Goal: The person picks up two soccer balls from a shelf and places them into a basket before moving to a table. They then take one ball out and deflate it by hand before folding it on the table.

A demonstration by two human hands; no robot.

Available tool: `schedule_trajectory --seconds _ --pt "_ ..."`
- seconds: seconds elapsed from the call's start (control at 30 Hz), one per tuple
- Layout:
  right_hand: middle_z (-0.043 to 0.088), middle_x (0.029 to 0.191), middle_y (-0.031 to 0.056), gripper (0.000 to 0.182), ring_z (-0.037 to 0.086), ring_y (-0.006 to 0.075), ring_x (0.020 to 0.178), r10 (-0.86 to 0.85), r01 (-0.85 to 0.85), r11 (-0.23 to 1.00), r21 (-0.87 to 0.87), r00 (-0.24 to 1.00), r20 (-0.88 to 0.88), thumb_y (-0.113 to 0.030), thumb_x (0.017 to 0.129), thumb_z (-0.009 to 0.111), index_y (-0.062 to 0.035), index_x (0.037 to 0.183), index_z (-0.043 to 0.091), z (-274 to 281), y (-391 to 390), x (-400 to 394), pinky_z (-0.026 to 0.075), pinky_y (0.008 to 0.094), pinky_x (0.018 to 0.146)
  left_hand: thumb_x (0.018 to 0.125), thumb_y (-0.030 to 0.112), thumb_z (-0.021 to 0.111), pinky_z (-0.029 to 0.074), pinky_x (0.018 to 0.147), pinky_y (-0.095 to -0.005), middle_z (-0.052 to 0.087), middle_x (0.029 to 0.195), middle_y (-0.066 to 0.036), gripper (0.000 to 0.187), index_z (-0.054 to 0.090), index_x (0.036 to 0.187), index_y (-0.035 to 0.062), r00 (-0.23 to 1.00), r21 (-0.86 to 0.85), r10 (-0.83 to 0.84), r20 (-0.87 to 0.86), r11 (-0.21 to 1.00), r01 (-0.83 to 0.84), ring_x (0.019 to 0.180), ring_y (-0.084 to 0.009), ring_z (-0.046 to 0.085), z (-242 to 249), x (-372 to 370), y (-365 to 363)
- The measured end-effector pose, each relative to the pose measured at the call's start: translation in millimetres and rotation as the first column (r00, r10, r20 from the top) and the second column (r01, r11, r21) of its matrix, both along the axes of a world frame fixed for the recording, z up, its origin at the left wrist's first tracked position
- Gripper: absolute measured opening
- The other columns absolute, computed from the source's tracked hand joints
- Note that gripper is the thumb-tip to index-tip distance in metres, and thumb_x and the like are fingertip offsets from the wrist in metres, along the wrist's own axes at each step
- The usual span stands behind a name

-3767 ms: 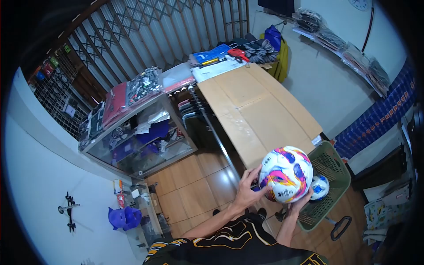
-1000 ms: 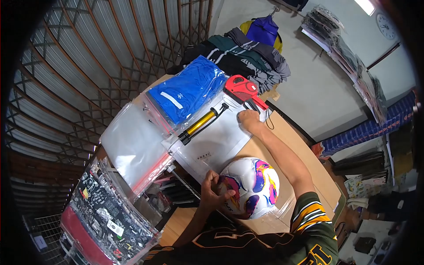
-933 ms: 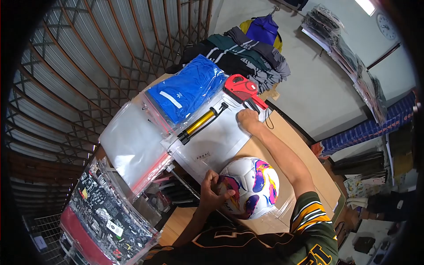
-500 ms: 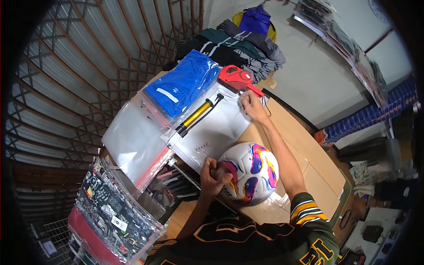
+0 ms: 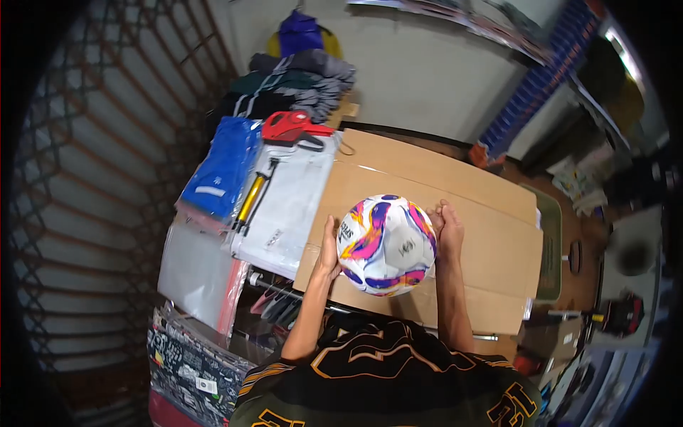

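A white ball (image 5: 388,245) with pink, purple and orange patches is held between my two hands, over the brown cardboard near my chest. My left hand (image 5: 329,249) presses flat against the ball's left side. On the right side, my right hand (image 5: 448,226) touches the ball with its fingers curled. To the left lie a yellow and black hand pump (image 5: 252,198) and, above it, a red tool (image 5: 292,129) with a black handle, both on white plastic packaging (image 5: 288,206).
A blue garment in a clear bag (image 5: 224,167) lies at the left, with folded dark clothes (image 5: 284,89) behind it. Cardboard (image 5: 491,242) covers the table's right part. Printed packages (image 5: 196,363) stand lower left, near a metal lattice (image 5: 128,164).
My right hand has come from beside the red tool to the ball's right side. The ball has turned and now sits between both hands. The view has swung to the right.
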State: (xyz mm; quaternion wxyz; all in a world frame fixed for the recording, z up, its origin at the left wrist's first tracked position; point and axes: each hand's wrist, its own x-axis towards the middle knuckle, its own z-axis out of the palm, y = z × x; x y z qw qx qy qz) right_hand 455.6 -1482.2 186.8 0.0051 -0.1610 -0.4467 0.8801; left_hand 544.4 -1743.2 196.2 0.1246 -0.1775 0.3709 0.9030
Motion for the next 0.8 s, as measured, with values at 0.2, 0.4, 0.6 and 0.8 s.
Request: schedule_trajectory --seconds 0.2,0.4,0.6,0.8 --pt "0.061 0.097 0.0036 0.026 0.069 0.0225 0.101 -0.213 0.219 0.959 0.181 0.976 -0.052 -0.017 0.108 0.056 0.0005 0.126 0.059 38 81 44 0.06 0.0331 0.085 0.099 0.08 0.022 0.055 0.102 -0.0503 0.063 0.138 -0.017 0.096 0.044 0.15 0.0014 0.926 -0.143 -0.373 0.066 0.915 0.378 0.125 -0.0277 0.064 4 6 64" --pt "0.062 0.099 0.0061 0.028 0.067 0.02 0.101 -0.333 0.346 0.921 0.181 0.938 -0.098 -0.017 0.108 0.055 0.0039 0.127 0.059 20 150 66 0.056 0.0301 0.089 0.107 0.061 0.04 0.06 0.083 -0.0419 0.067 0.118 -0.016 0.07 0.053 0.135 -0.0021 0.917 -0.421 -0.391 0.076 0.821 0.385 0.103 -0.0246 0.069 32 13 118" --pt "0.064 0.101 0.0072 0.026 0.063 0.0149 0.095 -0.32 0.315 0.939 0.135 0.947 0.014 -0.015 0.108 0.056 0.0032 0.125 0.063 21 184 85 0.054 0.0278 0.086 0.108 0.055 0.049 0.051 0.065 -0.0279 0.057 0.087 -0.003 0.051 0.055 0.1 0.0046 0.937 -0.732 -0.338 -0.085 0.659 0.171 0.076 -0.0106 0.057 9 3 154" --pt "0.065 0.1 0.0071 0.025 0.064 0.0151 0.095 -0.397 0.397 0.9 0.182 0.917 -0.04 -0.016 0.108 0.057 0.0026 0.122 0.063 14 209 99 0.055 0.0289 0.085 0.099 0.039 0.072 0.044 0.068 -0.0268 0.05 0.08 0.0 0.04 0.05 0.089 0.0066 0.944 -0.708 -0.223 -0.241 0.706 -0.014 0.074 -0.0084 0.047 26 21 201"
